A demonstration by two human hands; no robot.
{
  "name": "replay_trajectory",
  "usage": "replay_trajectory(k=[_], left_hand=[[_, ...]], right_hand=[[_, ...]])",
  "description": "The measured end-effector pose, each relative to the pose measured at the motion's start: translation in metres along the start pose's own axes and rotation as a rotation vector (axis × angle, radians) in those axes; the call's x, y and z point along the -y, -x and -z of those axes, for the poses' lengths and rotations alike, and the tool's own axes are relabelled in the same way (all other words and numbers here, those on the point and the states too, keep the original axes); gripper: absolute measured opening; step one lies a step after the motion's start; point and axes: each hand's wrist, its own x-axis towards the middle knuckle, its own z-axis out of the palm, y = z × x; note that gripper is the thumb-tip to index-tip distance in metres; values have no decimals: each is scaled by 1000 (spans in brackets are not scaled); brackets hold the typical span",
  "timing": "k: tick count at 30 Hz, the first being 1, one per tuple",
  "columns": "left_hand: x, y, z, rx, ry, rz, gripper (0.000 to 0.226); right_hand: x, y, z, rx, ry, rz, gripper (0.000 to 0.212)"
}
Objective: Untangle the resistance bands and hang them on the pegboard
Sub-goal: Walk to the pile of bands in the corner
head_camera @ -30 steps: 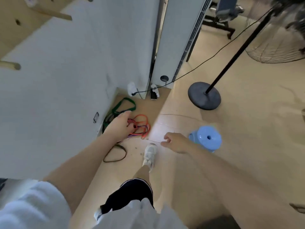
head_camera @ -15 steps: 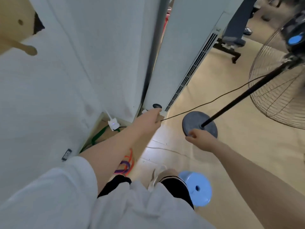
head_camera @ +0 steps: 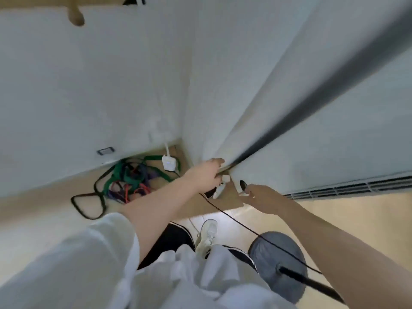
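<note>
Green, red, purple and black bands [head_camera: 124, 181] lie in one knotted heap on the floor, tucked into the corner where the wall [head_camera: 89, 85] meets the floor, just left of my left forearm. I judge they sit there because nothing has been sorted yet: the loops cross each other and one black loop trails out toward me. No band is in either hand. The pegboard shows only as a wooden peg [head_camera: 75, 15] high above the heap, so the hanging is well ahead.

My left hand [head_camera: 207, 173] reaches past the heap, to its right, fingers curled against the dark edge of the white unit [head_camera: 323, 141]; whether it grips that edge or the black cord [head_camera: 245, 226] running beneath it I cannot tell. My right hand [head_camera: 265, 198] hangs further right of the heap, fingers loosely bent, holding nothing, close by a small dark disc [head_camera: 243, 186] at the unit's base.
</note>
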Motion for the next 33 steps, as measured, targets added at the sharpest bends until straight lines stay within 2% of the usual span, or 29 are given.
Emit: replay_trajectory(k=[4,9,13,16,19,22,26,29,33], left_hand=[[39,39,11,-233,184,322,52],[97,136,-13,-529,424,713,53],[136,218,-53,-618,527,910,48],[175,271,-80,-586,536,953,49],[224,314,-102,-501,532,961,50],[269,335,-123,-404,529,981,51],[317,321,-161,-352,578,967,52],[347,292,-194,-366,662,962,52],[396,232,-247,-362,680,934,52]], right_hand=[[54,-40,2,100,118,238,39],[140,-53,-56,306,374,512,49],[189,-46,-126,419,462,577,50],[219,-35,-176,477,440,531,48],[245,-29,-230,480,329,466,33],[256,-33,-282,477,218,317,29],[255,-55,-343,452,240,200,41],[257,-92,-378,403,326,259,50],[246,-181,-427,437,352,348,50]])
